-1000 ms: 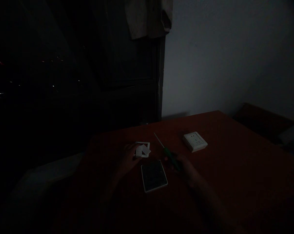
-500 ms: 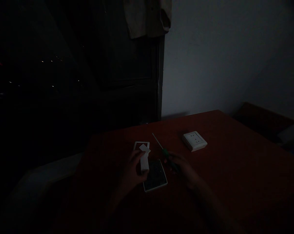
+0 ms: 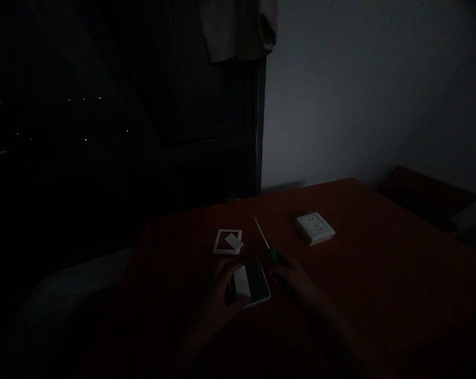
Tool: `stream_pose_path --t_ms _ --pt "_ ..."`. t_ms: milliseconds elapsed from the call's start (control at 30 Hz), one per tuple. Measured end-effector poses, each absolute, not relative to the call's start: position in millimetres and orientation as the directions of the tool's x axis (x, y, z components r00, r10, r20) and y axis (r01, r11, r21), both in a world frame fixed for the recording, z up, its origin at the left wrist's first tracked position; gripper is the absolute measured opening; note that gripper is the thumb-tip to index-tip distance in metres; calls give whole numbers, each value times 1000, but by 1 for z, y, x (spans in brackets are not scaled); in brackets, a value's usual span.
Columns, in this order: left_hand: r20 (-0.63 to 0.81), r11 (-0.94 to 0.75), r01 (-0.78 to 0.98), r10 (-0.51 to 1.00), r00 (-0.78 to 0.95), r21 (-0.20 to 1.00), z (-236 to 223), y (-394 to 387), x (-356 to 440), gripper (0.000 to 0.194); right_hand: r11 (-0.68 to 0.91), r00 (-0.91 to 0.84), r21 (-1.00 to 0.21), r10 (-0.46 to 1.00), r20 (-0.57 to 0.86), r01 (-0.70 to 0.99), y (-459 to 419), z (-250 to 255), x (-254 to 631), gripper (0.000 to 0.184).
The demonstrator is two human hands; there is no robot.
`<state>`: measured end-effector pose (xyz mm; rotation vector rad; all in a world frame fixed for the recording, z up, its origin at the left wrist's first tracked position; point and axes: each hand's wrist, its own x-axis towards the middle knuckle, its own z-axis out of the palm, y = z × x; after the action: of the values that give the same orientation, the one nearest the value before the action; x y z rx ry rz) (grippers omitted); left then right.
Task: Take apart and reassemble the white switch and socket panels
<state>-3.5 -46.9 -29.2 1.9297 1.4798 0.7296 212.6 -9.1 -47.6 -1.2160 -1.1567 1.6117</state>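
Note:
Between the thumb and fingers of my left hand (image 3: 224, 295) is a white rectangular switch rocker (image 3: 242, 282), held by its two ends. It lies over the left half of a dark-faced switch base (image 3: 260, 284) with a pale rim, or just above it; which one I cannot tell. My right hand (image 3: 295, 276) is closed around the green handle of a screwdriver (image 3: 264, 238), whose thin shaft points away and slightly left. Beyond the base, a white square frame (image 3: 218, 242) lies on the table, with a second white rocker plate (image 3: 234, 241) resting slantwise across it.
A stack of white socket plates (image 3: 315, 229) sits further right on the reddish table (image 3: 364, 273). Behind the table are a pale wall (image 3: 340, 95) and a dark window (image 3: 103, 116), with cloth (image 3: 241, 31) hanging above. The scene is very dim.
My left hand has brought the white rocker down and right, from beside the frame to the dark base. The screwdriver tip has shifted slightly right. The frame and second rocker plate are now uncovered.

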Motion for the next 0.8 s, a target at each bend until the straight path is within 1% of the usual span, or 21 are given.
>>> stream_pose_path --t_ms 100,200,333,433,500,600,633,800 --pt "77 -210 639 970 229 740 -31 -48 -4 64 -197 -227 -980 953 -198 27 -8 -51 210 21" --pt "85 -208 631 972 220 748 -30 -50 -4 63 -104 -197 -987 972 -128 126 -6 -53 208 23" --pt "128 -209 621 977 174 756 -28 -48 -4 48 -5 -130 -962 991 -43 274 -6 -50 205 25" --pt "140 -188 630 982 126 753 -31 -47 -3 40 46 -123 -936 992 3 349 -11 -43 201 28" --pt "124 -164 620 986 108 767 -34 -47 -2 39 94 -120 -893 992 45 440 -16 -38 196 32" --pt "85 -127 586 991 99 800 -37 -48 -1 39 141 -127 -767 989 78 627 -22 -33 189 40" --pt "76 -121 575 992 101 809 -38 -48 0 39 148 -140 -733 988 73 664 -23 -33 187 43" --pt "83 -117 547 993 87 829 -37 -47 3 37 156 -188 -715 981 35 682 -24 -36 185 48"
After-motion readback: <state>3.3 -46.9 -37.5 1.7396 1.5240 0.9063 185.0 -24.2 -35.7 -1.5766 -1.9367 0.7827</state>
